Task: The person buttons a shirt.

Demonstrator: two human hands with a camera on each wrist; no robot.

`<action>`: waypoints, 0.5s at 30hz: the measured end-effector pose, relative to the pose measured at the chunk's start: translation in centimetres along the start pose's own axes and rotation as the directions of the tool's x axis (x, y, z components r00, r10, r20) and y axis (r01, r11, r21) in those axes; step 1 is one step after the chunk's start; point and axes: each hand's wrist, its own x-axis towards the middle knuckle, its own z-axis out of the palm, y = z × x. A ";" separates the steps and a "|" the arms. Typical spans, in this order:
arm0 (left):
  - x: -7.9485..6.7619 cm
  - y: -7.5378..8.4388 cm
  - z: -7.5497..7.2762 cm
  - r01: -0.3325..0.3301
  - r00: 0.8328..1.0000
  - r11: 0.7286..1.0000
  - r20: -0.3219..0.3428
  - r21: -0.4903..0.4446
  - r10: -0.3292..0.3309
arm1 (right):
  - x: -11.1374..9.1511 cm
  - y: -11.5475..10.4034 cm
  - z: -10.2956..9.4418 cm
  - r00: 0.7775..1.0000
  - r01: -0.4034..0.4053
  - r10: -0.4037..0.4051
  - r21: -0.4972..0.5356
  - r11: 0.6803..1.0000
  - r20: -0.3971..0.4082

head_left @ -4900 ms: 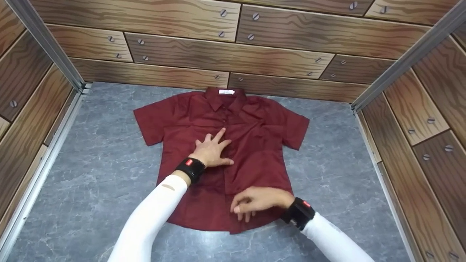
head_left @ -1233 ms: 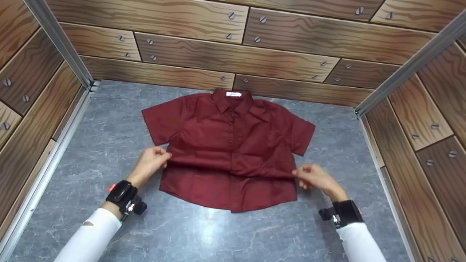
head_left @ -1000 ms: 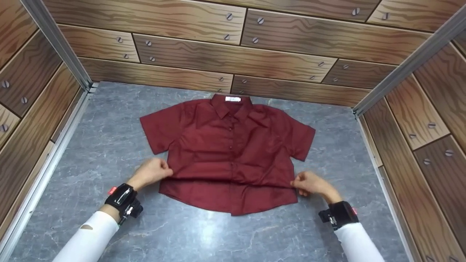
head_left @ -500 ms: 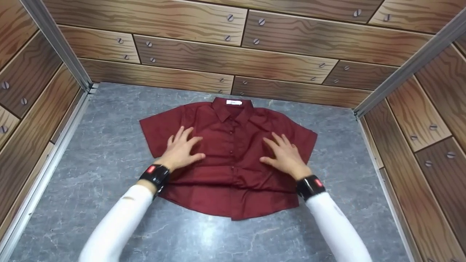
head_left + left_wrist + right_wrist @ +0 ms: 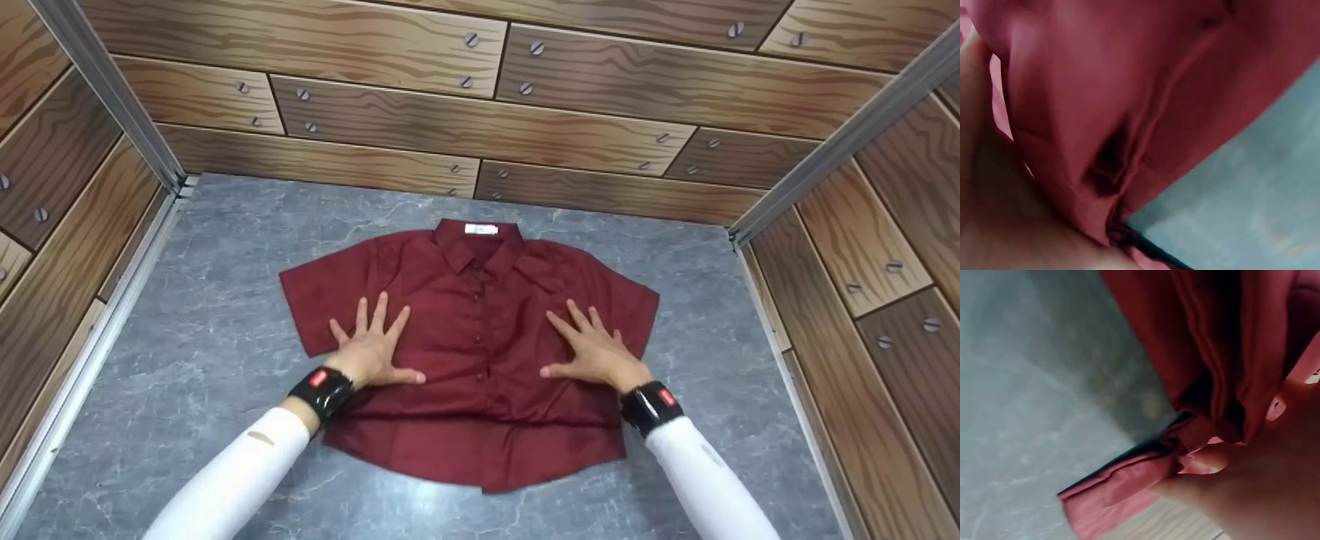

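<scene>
Wood-plank-patterned walls (image 5: 390, 105) and metal corner posts (image 5: 112, 94) enclose a grey marbled surface (image 5: 210, 322) catching bright glare (image 5: 424, 506).

No text is legible: the label (image 5: 481, 229) on the shirt (image 5: 446, 356), upper middle, and red tags (image 5: 319, 377) on the wristbands (image 5: 331, 399), lower left and right, are too small.

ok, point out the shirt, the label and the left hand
shirt (image 5: 463, 352): head view, middle of its front
label (image 5: 481, 229): head view, middle of its white face
left hand (image 5: 366, 352): head view, back of the hand
</scene>
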 end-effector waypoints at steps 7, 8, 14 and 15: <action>-2.7 1.0 0.5 -0.001 1.000 0.995 -0.020 0.105 0.003 | -2.8 -1.3 0.3 0.998 -0.010 0.014 -0.051 0.999 0.063; -2.8 1.2 0.3 -0.014 0.998 0.992 -0.055 0.121 0.021 | -3.0 -1.5 0.0 0.998 -0.007 0.011 -0.068 0.998 0.058; 0.3 2.2 -2.2 -0.190 0.886 0.976 -0.410 0.108 0.217 | -0.4 -4.3 -2.2 0.930 0.131 -0.190 -0.201 0.971 -0.314; 1.3 2.5 -2.7 -0.226 0.859 0.970 -0.450 0.096 0.244 | 0.6 -4.9 -2.5 0.892 0.165 -0.242 -0.224 0.961 -0.382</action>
